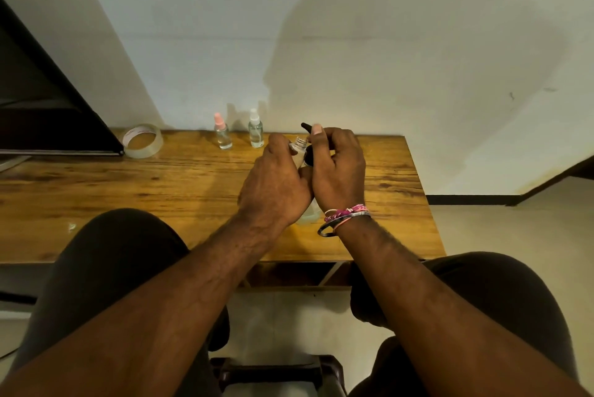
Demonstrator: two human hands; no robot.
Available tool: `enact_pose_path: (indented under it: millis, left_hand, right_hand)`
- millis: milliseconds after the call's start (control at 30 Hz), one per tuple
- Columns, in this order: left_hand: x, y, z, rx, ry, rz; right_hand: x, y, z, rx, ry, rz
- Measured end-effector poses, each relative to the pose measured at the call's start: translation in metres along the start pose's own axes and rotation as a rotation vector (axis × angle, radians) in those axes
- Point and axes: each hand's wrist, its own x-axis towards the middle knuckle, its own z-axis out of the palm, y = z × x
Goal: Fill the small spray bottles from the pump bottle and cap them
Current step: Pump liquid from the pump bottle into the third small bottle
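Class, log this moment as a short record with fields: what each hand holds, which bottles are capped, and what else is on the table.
left hand: grips a small clear uncapped bottle, tilted
right hand: holds the black pump head of the pump bottle, beside the open neck
capped: pink-capped clear spray bottle; white-capped clear spray bottle, both upright near the wall
also there: clear tape roll
surface: wooden table
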Motion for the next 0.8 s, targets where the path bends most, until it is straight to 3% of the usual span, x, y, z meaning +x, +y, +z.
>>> enact_pose_path:
  millis: [167, 533, 800]
  left_hand:
    - [-0.003, 0.004, 0.005, -0.09, 0.029, -0.005]
    - [-0.006, 0.009, 0.019, -0.228, 0.107, 0.006]
    - [-0.001, 0.006, 0.023, -0.254, 0.073, 0.045]
  right_hand:
    - [0.001, 0.004, -0.003, 0.23, -0.09, 0.124]
    - [0.01, 0.003, -0.015, 0.304, -0.145, 0.189]
    - [0.017, 0.015, -0.013, 0.25, -0.23, 0.045]
